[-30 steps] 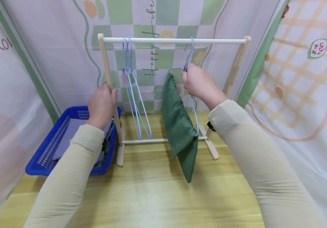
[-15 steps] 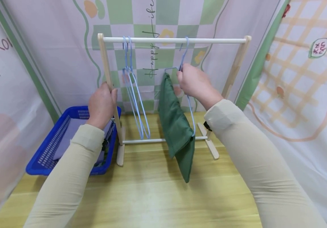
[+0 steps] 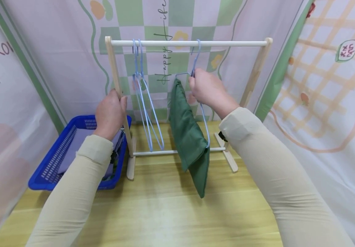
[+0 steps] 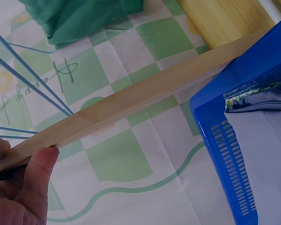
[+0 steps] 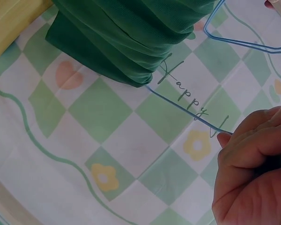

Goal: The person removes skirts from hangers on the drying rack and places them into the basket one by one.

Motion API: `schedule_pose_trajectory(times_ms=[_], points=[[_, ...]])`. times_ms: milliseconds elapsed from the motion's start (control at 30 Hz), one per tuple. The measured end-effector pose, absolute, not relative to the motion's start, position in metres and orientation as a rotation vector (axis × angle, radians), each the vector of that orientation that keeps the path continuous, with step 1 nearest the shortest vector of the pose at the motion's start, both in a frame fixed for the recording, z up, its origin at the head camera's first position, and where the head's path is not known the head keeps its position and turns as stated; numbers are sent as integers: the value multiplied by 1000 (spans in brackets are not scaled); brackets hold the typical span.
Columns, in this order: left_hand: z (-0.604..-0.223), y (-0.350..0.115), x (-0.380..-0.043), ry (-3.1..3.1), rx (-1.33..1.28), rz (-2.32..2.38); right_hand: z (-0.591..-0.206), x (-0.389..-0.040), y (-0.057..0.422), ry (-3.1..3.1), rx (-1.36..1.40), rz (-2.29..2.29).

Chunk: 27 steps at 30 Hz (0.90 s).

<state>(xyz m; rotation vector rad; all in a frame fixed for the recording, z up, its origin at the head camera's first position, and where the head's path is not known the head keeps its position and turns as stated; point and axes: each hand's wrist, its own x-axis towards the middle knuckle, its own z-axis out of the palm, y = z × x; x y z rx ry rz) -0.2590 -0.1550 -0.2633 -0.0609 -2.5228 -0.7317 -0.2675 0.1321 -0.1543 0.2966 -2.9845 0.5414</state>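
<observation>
My right hand (image 3: 208, 88) grips a blue clothes hanger (image 3: 205, 120) just below its hook, which loops over the white top rail (image 3: 233, 44). Green folded cloth (image 3: 185, 128) drapes over that hanger and hangs down in front of the lower bar. In the right wrist view the curled fingers (image 5: 253, 154) hold the hanger's neck. My left hand (image 3: 111, 113) holds the rack's left wooden post (image 3: 114, 68), with the thumb along its side in the left wrist view. Two bare blue hangers (image 3: 148, 113) hang near that post.
A blue plastic basket (image 3: 49, 171) with lavender cloth (image 3: 75, 144) and darker patterned cloth in it stands left of the rack, partly behind my left arm. The rack's feet (image 3: 230, 161) stand on the wooden table (image 3: 165, 212). Printed fabric walls enclose the back and sides.
My right hand has slid the hanger with the green cloth a short way left along the top rail. The left hand stays on the post.
</observation>
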Motion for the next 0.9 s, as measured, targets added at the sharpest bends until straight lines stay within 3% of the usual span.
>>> schedule_pose_trajectory(times_ms=[900], points=[[-263,-155,-259,-2534,-51,-762,-151,-275,129,-2963,269,569]])
